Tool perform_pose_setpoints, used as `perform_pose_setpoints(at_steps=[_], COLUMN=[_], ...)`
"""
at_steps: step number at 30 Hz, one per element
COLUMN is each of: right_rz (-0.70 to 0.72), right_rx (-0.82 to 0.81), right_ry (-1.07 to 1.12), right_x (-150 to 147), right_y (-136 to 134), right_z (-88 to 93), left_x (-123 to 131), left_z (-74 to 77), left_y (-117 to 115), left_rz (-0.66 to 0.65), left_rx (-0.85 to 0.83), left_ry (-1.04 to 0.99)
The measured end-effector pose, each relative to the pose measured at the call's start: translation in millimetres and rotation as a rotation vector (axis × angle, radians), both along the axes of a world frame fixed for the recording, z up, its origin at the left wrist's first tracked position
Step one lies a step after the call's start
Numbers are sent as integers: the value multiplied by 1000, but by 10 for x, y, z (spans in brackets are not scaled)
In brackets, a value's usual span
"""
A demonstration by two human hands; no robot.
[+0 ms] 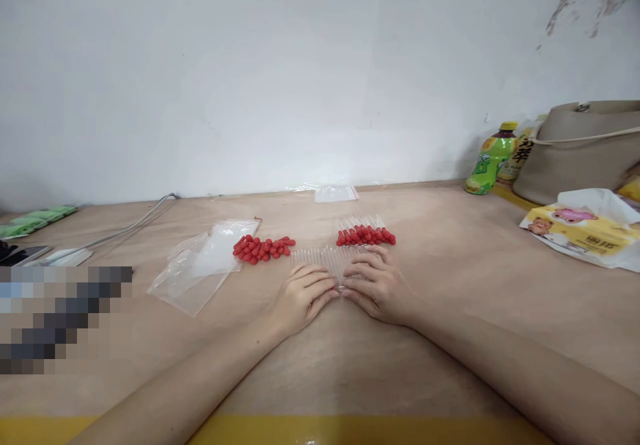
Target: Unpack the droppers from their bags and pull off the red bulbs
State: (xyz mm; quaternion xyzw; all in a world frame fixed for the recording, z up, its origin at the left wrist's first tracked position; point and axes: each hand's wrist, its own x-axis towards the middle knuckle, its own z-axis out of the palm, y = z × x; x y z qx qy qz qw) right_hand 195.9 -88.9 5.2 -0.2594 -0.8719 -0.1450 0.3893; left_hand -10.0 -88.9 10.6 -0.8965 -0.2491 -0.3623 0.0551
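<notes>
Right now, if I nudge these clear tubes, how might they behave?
The clear tubes look straight and slender, so probably stiff and light. They lie side by side, so may roll apart if the left hand and right hand lift.

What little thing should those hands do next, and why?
Probably a gentle nudge inward by the left hand and right hand, to keep the clear tubes in a neat row: the tubes lie side by side, and the hands already rest at either end, fingers over them.
</notes>
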Motion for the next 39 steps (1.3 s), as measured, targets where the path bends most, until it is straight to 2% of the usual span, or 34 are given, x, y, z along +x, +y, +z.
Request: perform_pose_setpoints(at_steps=[6,12,20,25,39], right_rz=[5,30,196,194,179], right_rx=[-22,-59,-6,21,140], right_ry=[-1,-25,5,-18,-91], right_x=[4,-11,-11,-2,90], right_y=[-20,22,21,-7,-15], right_z=[17,-35,-93,-64,-76], left_x=[-2,-12,-12,-28,-63], left_z=[-9,-7,42,37,46], left_y=[8,-5,-49,-52,-72], left_rz=[56,14,-10,-19,-33], left_rx=[80,170,183,129,127], left_ry=[17,24,112,134,154])
